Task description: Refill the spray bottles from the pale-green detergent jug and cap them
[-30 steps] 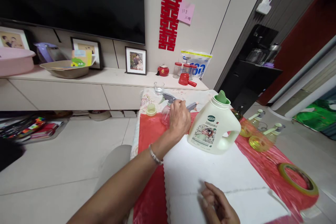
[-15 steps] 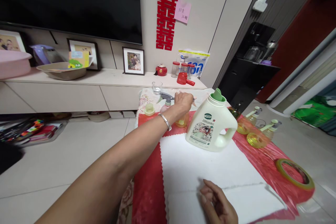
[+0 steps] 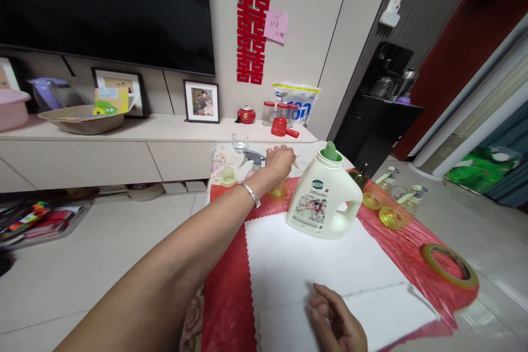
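My left hand [image 3: 279, 164] reaches across to the far side of the table, its fingers closed round the top of a yellow-tinted spray bottle [image 3: 278, 189]. The hand hides most of the sprayer head. Just left of it stands a pinkish spray bottle [image 3: 256, 169] with a grey trigger, beside a small container with a pale green top [image 3: 228, 176]. A cream detergent jug [image 3: 324, 195], with a green spout in its neck, stands upright to the right. Low over the white cloth [image 3: 289, 264], my right hand [image 3: 339, 319] is loosely curled, thumb and fingers apart, holding nothing visible.
On the right, two yellow pump bottles [image 3: 396, 214] and a roll of tape [image 3: 449, 265] rest on the red plastic sheet [image 3: 225, 286]. A clear glass cup [image 3: 240, 143] stands at the back. Jars and a red pot [image 3: 246, 115] line the cabinet behind.
The view has turned slightly, so everything sits a little further left in the picture. My left hand stays on the yellow-tinted spray bottle; my right hand keeps its pose.
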Demonstrator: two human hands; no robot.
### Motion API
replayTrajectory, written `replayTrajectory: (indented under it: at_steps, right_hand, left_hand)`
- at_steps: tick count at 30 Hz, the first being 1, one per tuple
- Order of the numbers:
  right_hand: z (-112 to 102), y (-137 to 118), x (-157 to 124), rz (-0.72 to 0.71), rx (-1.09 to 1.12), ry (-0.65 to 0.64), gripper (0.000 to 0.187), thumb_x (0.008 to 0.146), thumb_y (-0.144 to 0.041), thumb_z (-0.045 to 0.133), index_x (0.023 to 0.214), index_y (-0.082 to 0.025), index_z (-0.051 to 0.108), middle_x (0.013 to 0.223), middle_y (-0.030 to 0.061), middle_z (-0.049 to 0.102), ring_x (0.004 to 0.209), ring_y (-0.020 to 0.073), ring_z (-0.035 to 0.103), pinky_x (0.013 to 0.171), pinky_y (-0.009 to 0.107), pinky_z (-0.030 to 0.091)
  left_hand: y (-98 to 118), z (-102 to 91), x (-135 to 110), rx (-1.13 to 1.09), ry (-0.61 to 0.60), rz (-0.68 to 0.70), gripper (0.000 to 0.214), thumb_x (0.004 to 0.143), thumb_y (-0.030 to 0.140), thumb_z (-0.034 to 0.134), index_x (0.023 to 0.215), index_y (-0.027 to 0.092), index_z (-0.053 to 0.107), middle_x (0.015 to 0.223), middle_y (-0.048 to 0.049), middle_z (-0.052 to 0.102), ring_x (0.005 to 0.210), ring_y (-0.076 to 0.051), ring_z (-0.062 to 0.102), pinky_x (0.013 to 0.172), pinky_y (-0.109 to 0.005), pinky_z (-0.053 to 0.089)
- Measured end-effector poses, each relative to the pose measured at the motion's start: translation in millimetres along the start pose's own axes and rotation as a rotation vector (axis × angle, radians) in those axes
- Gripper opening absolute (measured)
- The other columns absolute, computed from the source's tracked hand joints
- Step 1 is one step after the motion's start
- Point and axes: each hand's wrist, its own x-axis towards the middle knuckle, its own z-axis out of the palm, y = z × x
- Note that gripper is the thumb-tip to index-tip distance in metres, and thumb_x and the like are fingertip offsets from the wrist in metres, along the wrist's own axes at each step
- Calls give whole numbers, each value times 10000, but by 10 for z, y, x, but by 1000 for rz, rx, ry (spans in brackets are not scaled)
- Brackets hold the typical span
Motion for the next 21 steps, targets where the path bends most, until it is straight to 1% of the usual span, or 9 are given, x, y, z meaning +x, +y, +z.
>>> replayTrajectory:
  at_steps: [3,5,7,9,13,16,18,19,21]
  right_hand:
    - [-14,-35,0,8,-6,-27,423,820,-513,742,1071,-174,716,867,81,648,802,145,629,727,194,527]
    - [-55,-74,-2,8,0,-38,433,842,-528,710,1075,-164,719,862,94,650,776,155,629,711,220,540]
    - [-159,-136,43,-6,-5,-15,433,856,-532,691,1075,-159,719,871,101,653,754,156,624,699,237,545]
    - [-345,-222,181,-25,-60,65,440,838,-524,708,1082,-158,712,920,108,663,784,164,631,719,254,549]
    - [-905,-382,767,-17,-250,337,622,748,-569,762,1187,-139,665,1119,133,661,974,224,643,852,333,549]
    - [-1310,-373,1339,-15,-332,479,692,766,-553,757,1310,-156,598,1245,116,617,1106,245,604,969,377,505]
    - [-1514,-289,1699,4,-400,552,667,779,-467,784,1331,-155,577,1279,109,593,1174,252,564,1055,413,453]
    - [-1596,-230,1863,20,-428,577,621,828,-437,755,1343,-151,558,1293,111,574,1184,243,554,1059,435,451]
    - [-1728,-92,2150,47,-480,608,461,964,-419,608,1325,-139,550,1297,116,538,1170,219,548,1011,448,487]
  left_hand:
    - [-24,-46,-149,-41,121,5,319,947,116,462,1222,160,616,1230,-155,641,1178,-297,579,954,-427,429]
    - [-29,-23,-367,-104,228,5,456,913,20,383,1312,172,545,1292,-142,602,1232,-274,548,991,-422,434]
    - [-13,66,-668,-365,483,36,486,832,-38,380,1218,170,591,1215,-118,624,1171,-246,578,997,-396,459]
    - [29,215,-1004,-568,634,54,433,811,-18,390,1112,195,617,1096,-74,640,1088,-226,607,955,-373,496]
    - [196,601,-1558,-733,569,-13,301,826,27,420,958,206,622,956,-37,651,945,-198,638,848,-327,532]
    - [344,878,-1778,-760,576,21,281,826,21,413,898,204,614,871,-28,639,882,-189,642,794,-312,540]
    - [407,1017,-1854,-766,565,59,296,840,10,395,887,203,615,897,-33,640,890,-180,646,793,-303,540]
    - [422,1067,-1880,-766,554,80,310,847,4,388,900,203,621,910,-34,639,895,-175,648,791,-297,541]
    - [417,1133,-1918,-759,542,144,324,855,-3,382,908,202,626,921,-35,636,898,-166,652,782,-283,539]
